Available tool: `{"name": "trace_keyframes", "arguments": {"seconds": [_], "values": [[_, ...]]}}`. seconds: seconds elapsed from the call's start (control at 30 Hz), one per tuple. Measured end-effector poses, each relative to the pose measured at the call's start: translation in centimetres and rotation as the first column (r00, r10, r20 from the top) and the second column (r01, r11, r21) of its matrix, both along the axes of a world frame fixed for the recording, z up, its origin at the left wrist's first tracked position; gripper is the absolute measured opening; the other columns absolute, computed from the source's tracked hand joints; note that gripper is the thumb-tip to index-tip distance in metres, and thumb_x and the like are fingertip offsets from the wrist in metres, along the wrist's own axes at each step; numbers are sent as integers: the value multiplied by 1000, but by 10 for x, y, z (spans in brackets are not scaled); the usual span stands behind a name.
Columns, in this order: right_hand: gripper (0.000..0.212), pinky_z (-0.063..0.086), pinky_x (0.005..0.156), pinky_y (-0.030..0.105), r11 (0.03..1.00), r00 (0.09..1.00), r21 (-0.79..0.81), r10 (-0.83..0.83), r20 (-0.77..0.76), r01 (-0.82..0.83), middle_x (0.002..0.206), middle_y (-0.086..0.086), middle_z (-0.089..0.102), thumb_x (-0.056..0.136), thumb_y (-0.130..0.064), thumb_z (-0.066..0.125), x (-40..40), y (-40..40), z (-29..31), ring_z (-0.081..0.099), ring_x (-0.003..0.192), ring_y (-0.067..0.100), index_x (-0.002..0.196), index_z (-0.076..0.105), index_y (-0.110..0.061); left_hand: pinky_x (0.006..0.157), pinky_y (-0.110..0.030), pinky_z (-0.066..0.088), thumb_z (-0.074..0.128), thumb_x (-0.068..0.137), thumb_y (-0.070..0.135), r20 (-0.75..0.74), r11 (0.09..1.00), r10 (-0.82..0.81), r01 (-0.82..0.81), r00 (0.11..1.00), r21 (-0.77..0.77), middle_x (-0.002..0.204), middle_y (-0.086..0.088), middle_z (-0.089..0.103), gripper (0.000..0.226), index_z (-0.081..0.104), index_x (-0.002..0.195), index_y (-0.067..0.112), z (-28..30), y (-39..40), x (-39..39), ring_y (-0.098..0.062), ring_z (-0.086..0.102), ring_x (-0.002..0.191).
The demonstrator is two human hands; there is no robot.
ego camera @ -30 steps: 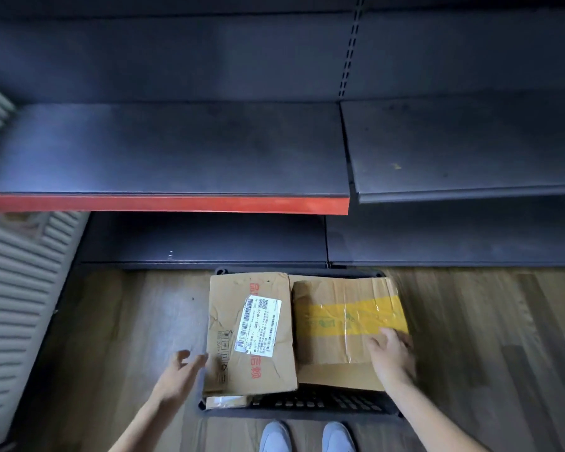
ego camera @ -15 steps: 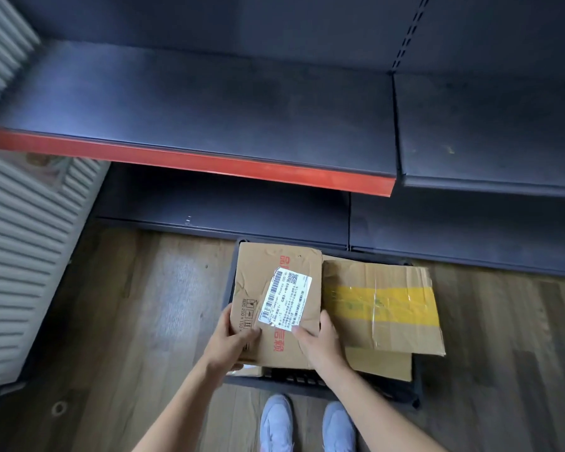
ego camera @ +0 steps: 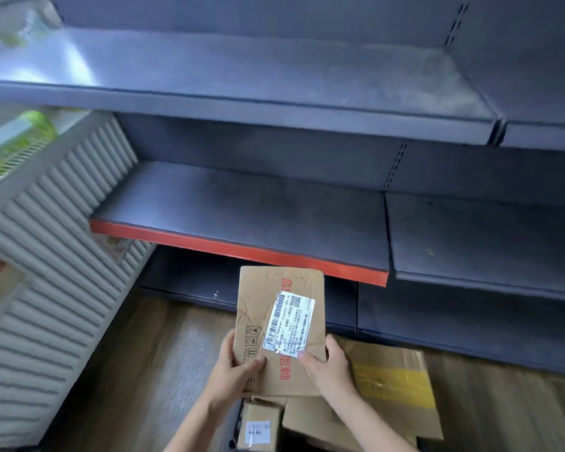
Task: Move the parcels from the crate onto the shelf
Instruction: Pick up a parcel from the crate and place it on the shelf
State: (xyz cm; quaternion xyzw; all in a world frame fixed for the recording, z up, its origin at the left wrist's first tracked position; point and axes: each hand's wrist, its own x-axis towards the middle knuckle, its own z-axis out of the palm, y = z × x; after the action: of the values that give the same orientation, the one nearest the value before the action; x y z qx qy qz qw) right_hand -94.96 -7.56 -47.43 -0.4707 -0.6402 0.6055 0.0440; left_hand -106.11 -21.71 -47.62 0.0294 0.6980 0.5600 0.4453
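A brown cardboard parcel (ego camera: pixel 258 308) with a white shipping label and red print is lifted above the crate, its far end just below the red front edge of a dark shelf (ego camera: pixel 242 210). My left hand (ego camera: pixel 234 370) grips its near left corner and my right hand (ego camera: pixel 331 370) grips its near right corner. Below lie a flat parcel with yellow tape (ego camera: pixel 395 380) and a small box with a white label (ego camera: pixel 258 425). The crate itself is almost fully hidden under them.
A second dark shelf board (ego camera: pixel 483 236) adjoins on the right, and a higher shelf (ego camera: pixel 242 73) runs above. A white ribbed panel (ego camera: pixel 46 272) stands at the left with green packages (ego camera: pixel 17 135) on it. Wood floor (ego camera: pixel 163 353) lies in front.
Both hands closed on the labelled parcel and raised it out of the crate toward the red-edged shelf. The view tilted up, and a small box beneath came into sight.
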Motion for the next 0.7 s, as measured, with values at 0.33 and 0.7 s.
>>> {"name": "trace_keyframes", "arguments": {"seconds": [0.33, 0.7], "values": [[37, 42, 88, 21, 977, 969, 206, 98, -228, -51, 108, -7, 64, 74, -13, 72, -7, 7, 175, 57, 106, 12, 108, 61, -19, 81, -30, 50, 71, 74, -7, -278, 971, 134, -70, 951, 227, 107, -8, 67, 61, 45, 125, 14, 151, 1, -5, -21, 64, 96], [13, 48, 68, 18, 896, 925, 443, 137, -355, 37, 88, -17, 65, 80, -27, 68, -7, 39, 323, 62, 84, 3, 87, 58, -29, 70, -43, 59, 71, 79, 9, -435, 929, 155, 20, 887, 370, 111, 2, 67, 58, 42, 123, 36, 305, 41, -20, -19, 67, 98]]}}
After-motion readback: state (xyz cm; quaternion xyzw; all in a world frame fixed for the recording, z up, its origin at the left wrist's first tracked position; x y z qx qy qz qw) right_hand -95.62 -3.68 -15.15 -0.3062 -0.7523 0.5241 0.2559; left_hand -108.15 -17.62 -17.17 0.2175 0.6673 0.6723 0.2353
